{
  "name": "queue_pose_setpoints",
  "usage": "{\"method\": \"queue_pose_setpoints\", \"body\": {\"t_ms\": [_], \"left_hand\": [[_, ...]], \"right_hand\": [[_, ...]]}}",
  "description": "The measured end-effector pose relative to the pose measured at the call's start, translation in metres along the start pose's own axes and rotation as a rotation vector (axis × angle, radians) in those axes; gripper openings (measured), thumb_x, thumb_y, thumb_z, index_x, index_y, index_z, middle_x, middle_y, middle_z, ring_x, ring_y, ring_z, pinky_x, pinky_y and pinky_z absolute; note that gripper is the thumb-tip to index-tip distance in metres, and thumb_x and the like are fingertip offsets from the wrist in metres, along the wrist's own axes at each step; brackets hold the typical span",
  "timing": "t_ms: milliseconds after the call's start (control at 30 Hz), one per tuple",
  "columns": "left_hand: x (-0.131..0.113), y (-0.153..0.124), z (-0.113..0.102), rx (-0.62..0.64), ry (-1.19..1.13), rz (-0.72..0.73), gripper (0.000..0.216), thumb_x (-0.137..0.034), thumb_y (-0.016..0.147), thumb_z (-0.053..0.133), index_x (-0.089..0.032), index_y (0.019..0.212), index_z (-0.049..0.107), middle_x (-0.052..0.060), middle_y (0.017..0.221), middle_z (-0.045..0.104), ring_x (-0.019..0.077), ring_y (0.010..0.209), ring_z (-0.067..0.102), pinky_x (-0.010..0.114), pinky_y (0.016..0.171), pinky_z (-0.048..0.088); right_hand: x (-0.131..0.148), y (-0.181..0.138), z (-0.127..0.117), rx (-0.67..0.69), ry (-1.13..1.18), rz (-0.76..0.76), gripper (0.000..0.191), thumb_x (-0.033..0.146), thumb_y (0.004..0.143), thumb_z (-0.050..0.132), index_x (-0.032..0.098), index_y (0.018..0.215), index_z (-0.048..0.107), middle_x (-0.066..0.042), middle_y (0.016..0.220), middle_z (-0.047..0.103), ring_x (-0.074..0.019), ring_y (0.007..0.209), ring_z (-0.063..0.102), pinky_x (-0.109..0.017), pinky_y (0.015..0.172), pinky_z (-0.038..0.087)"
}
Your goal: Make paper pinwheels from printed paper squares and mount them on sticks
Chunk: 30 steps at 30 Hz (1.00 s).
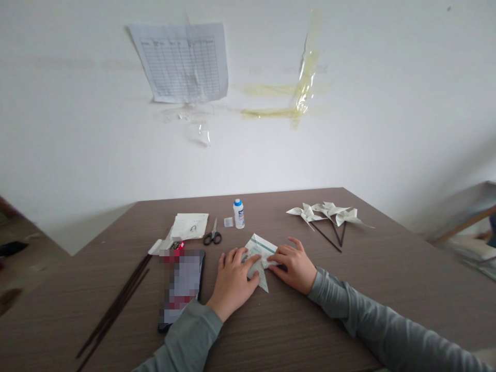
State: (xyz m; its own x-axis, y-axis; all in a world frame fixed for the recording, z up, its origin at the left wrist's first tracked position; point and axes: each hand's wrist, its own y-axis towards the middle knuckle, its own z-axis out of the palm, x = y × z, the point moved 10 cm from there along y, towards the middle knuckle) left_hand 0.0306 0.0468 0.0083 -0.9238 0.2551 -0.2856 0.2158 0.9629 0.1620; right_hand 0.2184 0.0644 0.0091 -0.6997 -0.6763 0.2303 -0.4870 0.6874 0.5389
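Observation:
On the table in front of me lies a piece of printed paper (262, 247) with a green stripe, its flaps partly folded and one pointed flap sticking out towards me. My left hand (237, 276) rests on its left side, fingers stretched out and pressing it down. From the right, my right hand (292, 263) pinches the paper's edge between thumb and fingers, with the little finger raised. The hands cover part of the folds.
Behind the paper stand a glue bottle (239, 214) and black-handled scissors (213, 236). A paper stack (189, 226), a phone (182, 289) and dark sticks (116, 307) lie left. Three paper pinwheels (329, 209) lie at the back right, before the wall (267, 160).

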Motion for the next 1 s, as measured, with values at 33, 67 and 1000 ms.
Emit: {"method": "queue_pose_setpoints", "body": {"t_ms": [33,67,1000], "left_hand": [[-0.0004,0.0001,-0.0007,0.007,0.001,-0.003,0.053,-0.029,0.112,0.088,-0.046,0.163,0.094,0.009,0.180,0.082,0.0485,0.174,0.068,0.083,0.154,0.047],[-0.0008,0.0003,-0.0015,0.016,0.002,-0.006,0.053,-0.029,0.112,0.088,-0.046,0.163,0.094,0.009,0.180,0.082,0.0485,0.175,0.068,0.082,0.154,0.047],[0.0006,0.0005,-0.0024,0.031,-0.043,-0.006,0.057,-0.029,0.112,0.088,-0.051,0.165,0.093,0.010,0.182,0.080,0.0496,0.175,0.068,0.086,0.155,0.044]], "right_hand": [[-0.0002,0.0001,0.0000,0.003,0.004,0.001,0.016,0.033,0.113,0.091,0.045,0.118,0.101,-0.004,0.103,0.095,-0.0350,0.098,0.093,-0.070,0.133,0.067],[-0.0005,0.0000,0.0002,0.006,0.008,0.001,0.016,0.033,0.114,0.091,0.045,0.118,0.101,-0.004,0.103,0.094,-0.0350,0.098,0.093,-0.071,0.134,0.066],[-0.0012,-0.0015,0.0021,-0.018,0.012,-0.016,0.017,0.035,0.113,0.090,0.046,0.119,0.101,-0.005,0.102,0.094,-0.0339,0.096,0.093,-0.069,0.134,0.067]]}}
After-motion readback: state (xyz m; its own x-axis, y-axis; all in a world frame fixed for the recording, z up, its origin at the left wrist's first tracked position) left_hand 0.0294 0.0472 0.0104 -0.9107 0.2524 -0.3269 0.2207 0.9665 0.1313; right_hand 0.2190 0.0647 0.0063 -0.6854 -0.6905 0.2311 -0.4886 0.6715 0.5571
